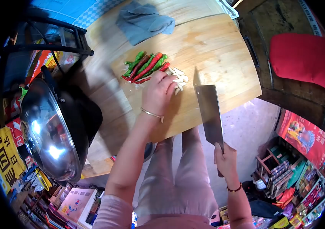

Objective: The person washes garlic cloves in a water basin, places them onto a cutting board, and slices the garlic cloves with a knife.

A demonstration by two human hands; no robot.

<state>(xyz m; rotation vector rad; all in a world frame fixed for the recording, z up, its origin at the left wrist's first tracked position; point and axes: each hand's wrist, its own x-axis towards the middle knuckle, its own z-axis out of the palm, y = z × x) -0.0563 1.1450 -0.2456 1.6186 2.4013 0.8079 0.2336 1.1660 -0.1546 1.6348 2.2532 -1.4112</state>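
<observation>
My right hand grips the handle of a cleaver, whose broad blade points away from me over the front edge of the wooden cutting board. My left hand, with a bangle at its wrist, is on the board with bent fingers closed at a small heap of white garlic cloves. Part of the heap is hidden behind these fingers. Just beyond and left of that hand lie red and green chili peppers, side by side.
A crumpled grey-blue cloth lies at the board's far side. On the left stands a dark wok with a shiny metal lid, beside a black metal rack. A red cushion is at the right.
</observation>
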